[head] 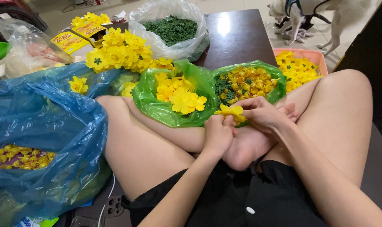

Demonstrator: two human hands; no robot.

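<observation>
Centrally, a yellow plastic flower (230, 112) is pinched between the left hand (217, 135) and right hand (262, 113) above the crossed legs, its long axis lying roughly level from left to right, petals facing upward. Yellow cardboard boxes with red lettering (77, 37) are seen at upper left, behind a green plastic bag of yellow petals (157, 107)

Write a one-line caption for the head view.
Both hands, left hand and right hand, hold a yellow flower beside green bags.
</observation>
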